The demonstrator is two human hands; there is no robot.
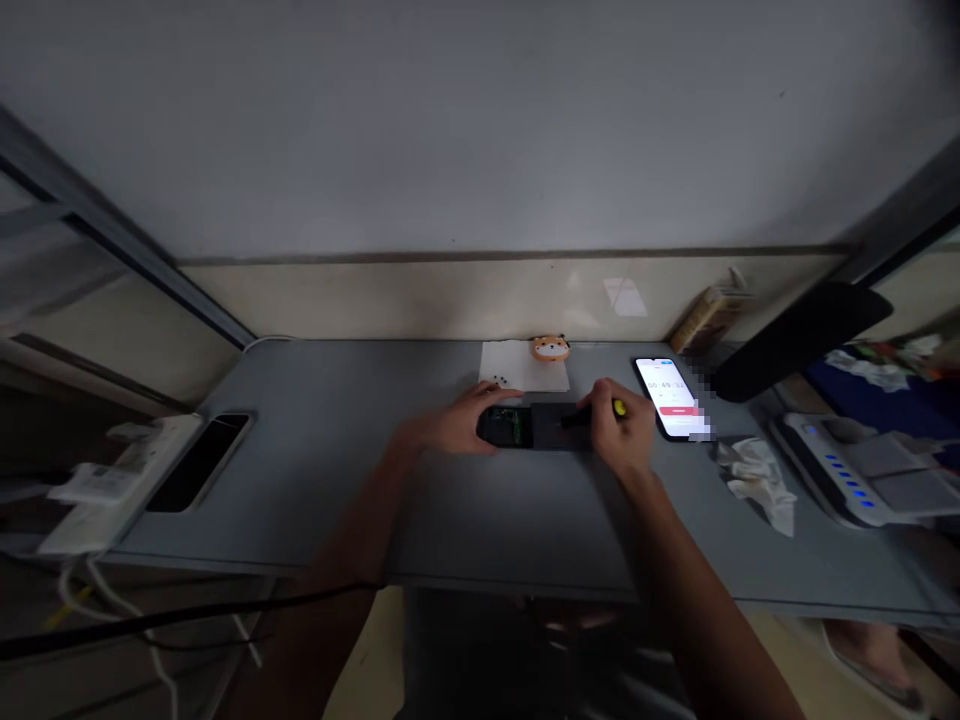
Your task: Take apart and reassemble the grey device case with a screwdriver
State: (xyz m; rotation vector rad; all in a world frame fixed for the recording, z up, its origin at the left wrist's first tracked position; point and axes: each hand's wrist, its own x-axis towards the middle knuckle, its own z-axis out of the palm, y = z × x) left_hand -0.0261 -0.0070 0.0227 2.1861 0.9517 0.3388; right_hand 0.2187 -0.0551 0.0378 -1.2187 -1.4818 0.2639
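Observation:
A long black electronic device (555,428) lies on the grey table, its left part uncovered so that a green circuit board (517,426) shows. My left hand (463,420) grips the left end of the device, thumb and fingers on either edge. A screwdriver (619,408) with a black and yellow handle is closed in my right hand (622,430). It points left over the right half of the device; I cannot make out whether its tip touches. Just beyond, several tiny dark screws (501,379) rest on a white sheet of paper (536,376).
An orange animal-faced case (551,347) sits on the paper. To the right are a lit phone (670,398), crumpled tissue (757,480), a black cylinder (802,340) and a device with blue lights (847,470). A dark phone (201,463) and power strip (124,490) lie left.

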